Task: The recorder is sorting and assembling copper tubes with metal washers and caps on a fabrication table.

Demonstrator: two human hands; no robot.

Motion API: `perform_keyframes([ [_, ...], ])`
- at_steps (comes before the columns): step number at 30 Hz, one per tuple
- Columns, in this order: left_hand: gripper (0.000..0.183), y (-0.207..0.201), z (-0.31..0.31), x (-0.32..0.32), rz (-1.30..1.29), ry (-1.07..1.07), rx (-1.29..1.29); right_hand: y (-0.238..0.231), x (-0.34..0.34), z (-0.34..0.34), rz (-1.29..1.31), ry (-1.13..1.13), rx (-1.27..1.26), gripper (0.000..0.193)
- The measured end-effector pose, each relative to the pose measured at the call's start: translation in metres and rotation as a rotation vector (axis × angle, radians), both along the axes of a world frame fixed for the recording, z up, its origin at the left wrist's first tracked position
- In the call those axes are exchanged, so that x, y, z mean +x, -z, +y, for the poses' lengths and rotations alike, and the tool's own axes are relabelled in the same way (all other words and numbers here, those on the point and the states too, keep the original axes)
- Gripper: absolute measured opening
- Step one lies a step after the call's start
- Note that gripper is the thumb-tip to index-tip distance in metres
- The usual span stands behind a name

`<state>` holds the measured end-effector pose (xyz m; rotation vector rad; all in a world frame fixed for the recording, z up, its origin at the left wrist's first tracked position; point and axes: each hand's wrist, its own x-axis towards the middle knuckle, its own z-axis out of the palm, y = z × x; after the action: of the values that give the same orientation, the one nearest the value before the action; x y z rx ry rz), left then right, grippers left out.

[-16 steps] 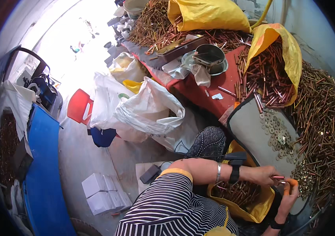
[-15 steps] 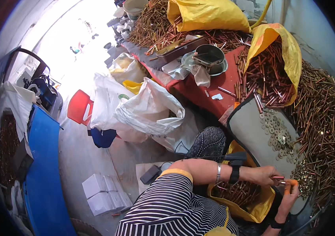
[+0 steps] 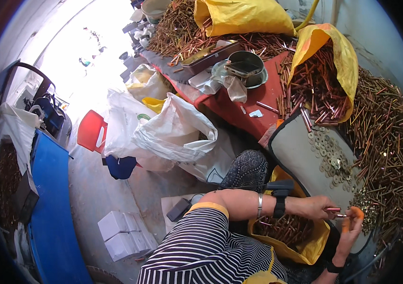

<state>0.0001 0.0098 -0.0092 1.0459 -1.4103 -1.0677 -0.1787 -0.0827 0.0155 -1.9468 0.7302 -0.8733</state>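
My left hand (image 3: pixel 316 208) is closed around slim, reddish metal bolts (image 3: pixel 332 209), whose ends stick out toward my right hand. Orange covers sit on some fingertips of my right hand (image 3: pixel 349 229); these fingers are bent together at a silvery bolt end, and what they pinch is too small to make out. Just past my hands, a pile of small brassy nuts (image 3: pixel 363 208) lies on the grey mat (image 3: pixel 289 144). Flat round washers (image 3: pixel 331 163) are spread farther up it. Under my left forearm, a yellow sack (image 3: pixel 322 241) holds more reddish bolts.
Bolts are heaped along the right wall (image 3: pixel 381 123), and another yellow sack (image 3: pixel 346 61) spills them onto red cloth (image 3: pixel 270 87). A metal bowl (image 3: pixel 253 71) stands there. White sacks (image 3: pixel 173 137), white boxes (image 3: pixel 125 232) and a blue panel (image 3: pixel 54 203) are to the left.
The whole view has shifted slightly. My right fingers have lifted and curled a little at the bolt end, while my left hand keeps its grip.
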Motion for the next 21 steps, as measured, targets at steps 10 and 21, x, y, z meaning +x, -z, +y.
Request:
perform_keyframes([
  [10,0.016,0.001,0.011,-0.001,-0.028,-0.024,-0.002,0.013,-0.013,-0.008,0.08,-0.053,-0.002,0.02],
  [21,0.029,-0.004,0.003,0.004,-0.107,-0.006,-0.137,0.039,-0.012,-0.016,0.188,0.034,0.042,0.012],
])
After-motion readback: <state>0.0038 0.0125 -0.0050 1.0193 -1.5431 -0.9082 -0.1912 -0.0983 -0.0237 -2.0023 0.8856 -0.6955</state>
